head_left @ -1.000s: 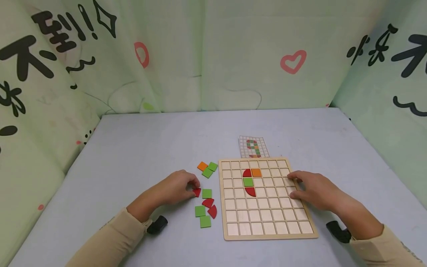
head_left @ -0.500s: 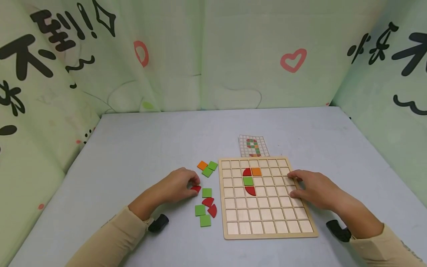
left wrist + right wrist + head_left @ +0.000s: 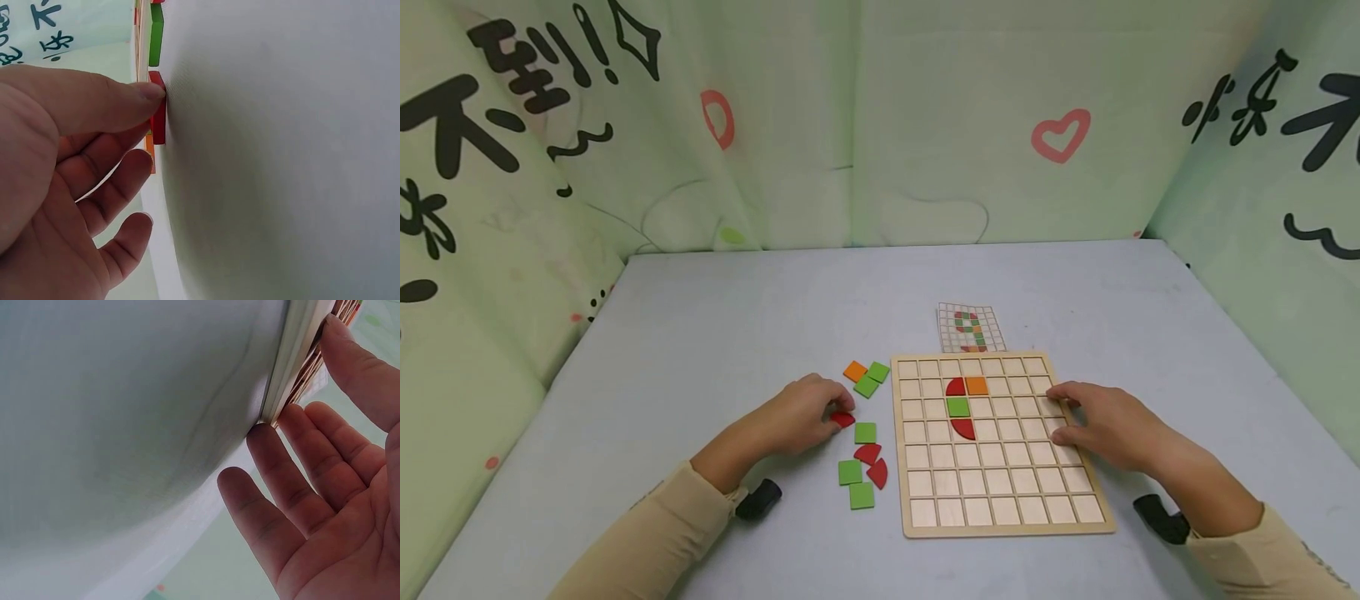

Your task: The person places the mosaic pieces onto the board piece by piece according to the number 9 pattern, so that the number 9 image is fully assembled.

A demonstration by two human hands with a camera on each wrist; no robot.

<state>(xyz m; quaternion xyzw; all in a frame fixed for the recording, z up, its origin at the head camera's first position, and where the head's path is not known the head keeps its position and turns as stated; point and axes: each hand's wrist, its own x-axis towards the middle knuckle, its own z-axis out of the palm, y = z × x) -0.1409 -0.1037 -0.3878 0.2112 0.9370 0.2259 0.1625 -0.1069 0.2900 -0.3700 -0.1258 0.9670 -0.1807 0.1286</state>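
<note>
My left hand (image 3: 808,414) pinches a red quarter-circle tile (image 3: 843,419) between thumb and fingers, left of the board. In the left wrist view the thumb presses on that red tile (image 3: 159,122), close to the tabletop. The wooden grid board (image 3: 1000,531) carries a red quarter tile (image 3: 955,387), an orange square (image 3: 976,386), a green square (image 3: 958,407) and another red quarter tile (image 3: 963,428). My right hand (image 3: 1112,427) rests at the board's right edge. Its fingers extend fairly straight along that edge in the right wrist view.
Loose tiles lie between left hand and board: an orange square (image 3: 855,372), several green squares (image 3: 865,433) and two red quarter tiles (image 3: 877,474). A pattern card (image 3: 951,340) lies behind the board, its near edge at the frame. Printed curtains (image 3: 880,125) surround the table.
The red tile in my left hand has turned and shifted slightly away from me and to the right, with the fingertips following. My right hand and the board stay put.
</note>
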